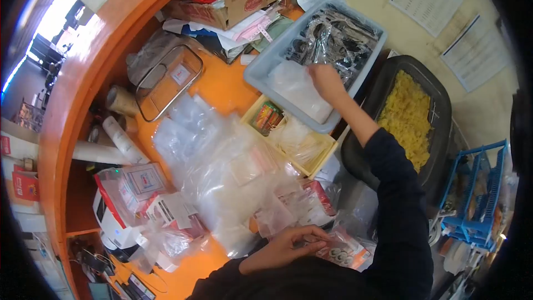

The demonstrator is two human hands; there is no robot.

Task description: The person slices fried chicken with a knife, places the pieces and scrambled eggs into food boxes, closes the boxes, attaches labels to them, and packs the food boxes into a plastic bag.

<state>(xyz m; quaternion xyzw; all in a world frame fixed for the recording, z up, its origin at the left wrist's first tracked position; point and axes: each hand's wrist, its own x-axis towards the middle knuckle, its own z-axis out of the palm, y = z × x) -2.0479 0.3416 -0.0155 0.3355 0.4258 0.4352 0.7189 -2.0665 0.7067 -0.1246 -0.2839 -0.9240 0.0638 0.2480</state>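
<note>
My right hand reaches into a blue-grey plastic bin, its fingers closed at the corner of a stack of thin white sheets or bags. What those fingers pinch, if anything, is hidden. Beside them in the bin lie dark cutlery packs in clear wrap. Close to my body, my left hand has bent fingers drawn together with the thumb; I cannot make out anything in them. Clear plastic packets with red and orange print lie next to it.
A black tray of yellow rice stands on the right, near a blue rack. Clear plastic bags cover the orange counter. A yellow box holds sachets. A wire basket and a white machine are left.
</note>
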